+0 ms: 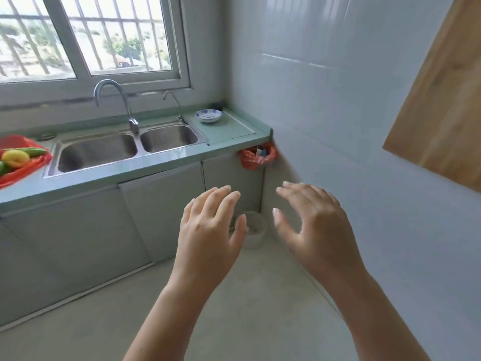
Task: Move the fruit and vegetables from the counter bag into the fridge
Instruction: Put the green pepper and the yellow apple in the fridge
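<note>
Pale green smooth countertop (pixel 229 131) is running along the wall under a barred window (pixel 86 37). Set into it, a double-basin stainless steel sink (pixel 125 147) is showing a brushed, dull sheen; a curved chrome tap (pixel 114 100) is arching over the divider between the two basins.

Thin, crinkled red plastic bag (pixel 23 165) is lying open on the counter at the far left edge of view, just beside the sink. Inside it, a rounded yellow fruit (pixel 15 158) is resting against a long green vegetable (pixel 33 151). Part of the bag is running out of frame.

Small shallow white-and-blue patterned ceramic bowl (pixel 208 115) is sitting near the counter's right end. A second red plastic bag (pixel 257 156) is hanging below the counter's corner. Round pale bucket (pixel 253 230) is standing on the floor, partly hidden behind the hands. A slanted slab of light wood (pixel 440 100) is filling the upper right.

Left hand (pixel 208 230) and right hand (pixel 315 222) are hovering in mid-air in front of the grey cabinet doors (pixel 161 209), palms down, fingers spread loosely apart, gripping nothing and touching nothing. Both are well apart from the bag of produce.
</note>
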Tool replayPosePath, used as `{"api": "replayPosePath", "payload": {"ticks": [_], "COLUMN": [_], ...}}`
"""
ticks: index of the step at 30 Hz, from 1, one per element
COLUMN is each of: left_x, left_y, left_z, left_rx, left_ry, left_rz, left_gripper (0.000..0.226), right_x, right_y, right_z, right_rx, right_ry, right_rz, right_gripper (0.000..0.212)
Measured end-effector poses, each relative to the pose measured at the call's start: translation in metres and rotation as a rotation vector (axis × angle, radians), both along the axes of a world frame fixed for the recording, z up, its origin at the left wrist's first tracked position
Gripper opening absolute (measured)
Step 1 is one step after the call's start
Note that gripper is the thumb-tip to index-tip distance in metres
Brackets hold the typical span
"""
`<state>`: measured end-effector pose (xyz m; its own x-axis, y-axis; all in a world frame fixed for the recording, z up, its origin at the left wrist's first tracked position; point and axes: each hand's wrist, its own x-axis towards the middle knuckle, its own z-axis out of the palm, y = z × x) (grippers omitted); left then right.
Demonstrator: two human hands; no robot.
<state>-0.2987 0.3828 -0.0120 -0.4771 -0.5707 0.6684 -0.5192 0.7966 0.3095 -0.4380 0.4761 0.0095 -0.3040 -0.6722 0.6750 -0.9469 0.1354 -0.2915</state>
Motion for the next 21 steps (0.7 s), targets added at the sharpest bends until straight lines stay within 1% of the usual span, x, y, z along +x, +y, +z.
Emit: {"api": "replayPosePath", "payload": {"ticks": [4,10,15,21], "left_x": [-0.013,0.000,0.040,0.110], "left_y": [-0.058,-0.132,-0.181,-0.253], "left_z": [0.010,0.019,0.009,-0.006], "left_rx": [-0.004,0.032,0.085,0.110], "left_ry": [-0.027,0.027,0.047,0.060], "left_rz": [0.085,0.276,0.406,0.548], "left_gripper": [0.039,0.038,0.039,0.039], "right_x": [-0.018,-0.018,0.012,0.077], "right_y": [-0.071,-0.174,-0.247,-0.339], "right_z": [0.005,0.005,-0.006,-0.018], "right_rx": [0.009,0.050,0.094,0.084], "right_ry": [-0.013,-0.052,-0.075,-0.067], "right_rz": [0.110,0.290,0.431,0.549], "right_gripper": [0.041,0.042,0.043,0.043]}}
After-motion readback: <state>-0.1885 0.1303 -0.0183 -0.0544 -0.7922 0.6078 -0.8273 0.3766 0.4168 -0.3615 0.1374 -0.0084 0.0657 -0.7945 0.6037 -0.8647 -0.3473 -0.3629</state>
